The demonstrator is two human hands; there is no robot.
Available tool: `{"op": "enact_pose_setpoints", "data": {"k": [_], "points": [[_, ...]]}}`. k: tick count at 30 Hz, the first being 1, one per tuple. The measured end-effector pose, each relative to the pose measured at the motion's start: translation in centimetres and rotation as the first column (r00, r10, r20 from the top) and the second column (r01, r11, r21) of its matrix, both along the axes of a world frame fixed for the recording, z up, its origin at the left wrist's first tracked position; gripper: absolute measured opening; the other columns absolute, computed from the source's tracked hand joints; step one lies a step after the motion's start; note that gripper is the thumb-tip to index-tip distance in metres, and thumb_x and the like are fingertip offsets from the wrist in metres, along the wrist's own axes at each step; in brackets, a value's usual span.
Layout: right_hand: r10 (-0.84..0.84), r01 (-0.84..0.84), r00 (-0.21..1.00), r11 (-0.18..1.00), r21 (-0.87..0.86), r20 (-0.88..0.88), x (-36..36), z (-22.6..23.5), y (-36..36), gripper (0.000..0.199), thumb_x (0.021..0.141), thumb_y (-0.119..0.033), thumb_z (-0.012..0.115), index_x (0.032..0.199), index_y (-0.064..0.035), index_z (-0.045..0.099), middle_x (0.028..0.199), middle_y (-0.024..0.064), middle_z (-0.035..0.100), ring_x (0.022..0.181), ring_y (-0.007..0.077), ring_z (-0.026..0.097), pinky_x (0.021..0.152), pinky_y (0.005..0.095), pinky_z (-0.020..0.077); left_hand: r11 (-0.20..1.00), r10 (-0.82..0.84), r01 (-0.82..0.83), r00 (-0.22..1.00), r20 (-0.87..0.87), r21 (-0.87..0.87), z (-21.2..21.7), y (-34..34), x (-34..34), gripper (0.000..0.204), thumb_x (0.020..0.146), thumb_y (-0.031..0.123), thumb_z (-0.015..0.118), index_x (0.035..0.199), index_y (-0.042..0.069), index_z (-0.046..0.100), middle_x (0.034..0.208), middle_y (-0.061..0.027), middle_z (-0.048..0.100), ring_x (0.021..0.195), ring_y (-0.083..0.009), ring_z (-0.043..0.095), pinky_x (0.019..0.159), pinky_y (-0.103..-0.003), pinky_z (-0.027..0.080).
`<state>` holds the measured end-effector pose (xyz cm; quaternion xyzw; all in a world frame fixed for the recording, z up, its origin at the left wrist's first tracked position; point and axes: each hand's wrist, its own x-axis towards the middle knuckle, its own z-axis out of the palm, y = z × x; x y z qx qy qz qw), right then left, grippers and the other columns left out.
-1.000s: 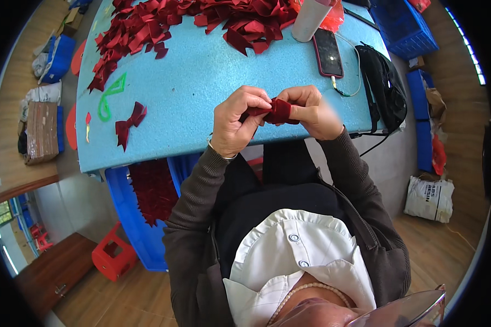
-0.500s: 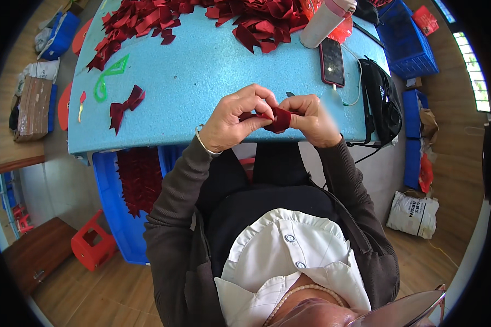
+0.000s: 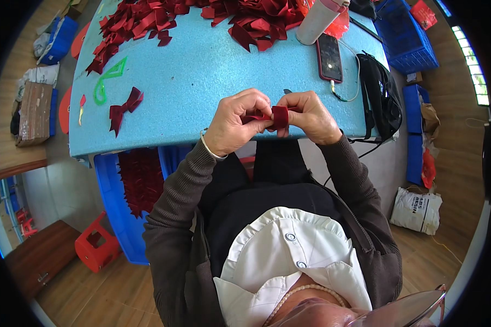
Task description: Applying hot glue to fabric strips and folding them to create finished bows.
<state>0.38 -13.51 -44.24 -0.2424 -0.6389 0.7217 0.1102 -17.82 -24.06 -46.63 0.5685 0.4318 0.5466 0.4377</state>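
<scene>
A small dark red velvet ribbon piece (image 3: 278, 116) is being pinched between both hands, right at the near edge of the light blue foam surface (image 3: 202, 76). The left hand (image 3: 235, 124) is curled in with fingertips pressed onto the ribbon's left end, and the right hand (image 3: 309, 117) is closed on the folded middle, thumb on top. So both hands are clamped on the same bit, held just above the surface edge and not resting on it.

Relative to that ribbon piece: a finished red bow (image 3: 124, 109) is lying well off to the left on the surface, with a green outline shape (image 3: 108, 82) beyond it. A big heap of cut red ribbon strips (image 3: 202, 16) is piled at the far side. A smartphone (image 3: 329, 57) on a cable is sitting up and to the right, next to a white cylinder container (image 3: 316, 22).

Probably the risk here is the fold slipping, since velvet is slick and the piece is tiny. If either pinch is loosened, the fold could spring open, or the piece could get dropped past the edge into the lap.
</scene>
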Motion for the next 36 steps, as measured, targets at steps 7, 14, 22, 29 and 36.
{"op": "enact_pose_setpoints", "data": {"k": [7, 14, 22, 29, 36], "points": [[-0.085, 0.083, 0.996, 0.995, 0.058, 0.039, 0.4, 0.8, -0.5, 0.01, 0.089, -0.004, 0.059, 0.096, 0.0036, 0.058, 0.076, 0.0114, 0.067, 0.064, 0.0132, 0.067, 0.053, 0.0222, 0.0521, 0.973, 0.004, 0.031, 0.989, 0.151, -0.229, 0.5, 0.4, 0.8, 0.019, 0.079, -0.012, 0.066, 0.091, 0.001, 0.059, 0.099, -0.0037, 0.06, 0.086, -0.0095, 0.062, 0.075, -0.023, 0.053], [-0.14, 0.145, 0.989, 0.984, 0.107, -0.053, 0.1, 0.5, -0.7, 0.01, 0.09, -0.001, 0.056, 0.099, 0.0019, 0.053, 0.078, 0.0098, 0.066, 0.064, 0.0138, 0.067, 0.053, 0.0226, 0.0528, 0.992, 0.121, -0.118, 0.988, 0.093, -0.039, 0.1, 1.1, 1.7, 0.017, 0.08, -0.01, 0.067, 0.09, 0.001, 0.057, 0.089, -0.0046, 0.064, 0.081, -0.0102, 0.065, 0.074, -0.024, 0.054], [-0.234, 0.254, 0.967, 0.926, 0.278, -0.101, 0.3, 0.0, -0.6, 0.022, 0.085, 0.007, 0.057, 0.104, 0.0, 0.048, 0.091, 0.0117, 0.066, 0.075, 0.0158, 0.067, 0.06, 0.0251, 0.0543, 0.978, 0.113, -0.061, 0.958, 0.263, -0.197, 0.8, 1.2, 1.6, 0.016, 0.082, -0.008, 0.067, 0.09, 0.001, 0.057, 0.086, -0.005, 0.065, 0.077, -0.0102, 0.065, 0.07, -0.024, 0.055], [-0.178, 0.455, 0.873, 0.632, 0.628, -0.453, 0.3, -0.4, -0.4, 0.028, 0.075, 0.015, 0.06, 0.097, -0.0005, 0.053, 0.105, 0.0159, 0.063, 0.094, 0.0196, 0.064, 0.075, 0.0274, 0.0535, 0.966, 0.124, -0.045, 0.946, 0.301, -0.256, 1.6, 1.5, 1.2, 0.016, 0.082, -0.009, 0.066, 0.09, 0.001, 0.056, 0.088, -0.0055, 0.064, 0.077, -0.01, 0.065, 0.067, -0.023, 0.055], [-0.181, 0.447, 0.872, 0.671, 0.591, -0.454, 0.6, -0.3, -0.4, 0.021, 0.073, 0.016, 0.057, 0.087, 0.0008, 0.06, 0.11, 0.0171, 0.063, 0.099, 0.0237, 0.062, 0.083, 0.033, 0.0507, 0.981, 0.107, -0.057, 0.957, 0.271, -0.187, 1.4, 1.7, 1.5, 0.018, 0.081, -0.009, 0.067, 0.091, 0.001, 0.058, 0.085, -0.0051, 0.065, 0.075, -0.0102, 0.065, 0.068, -0.023, 0.055]]}}
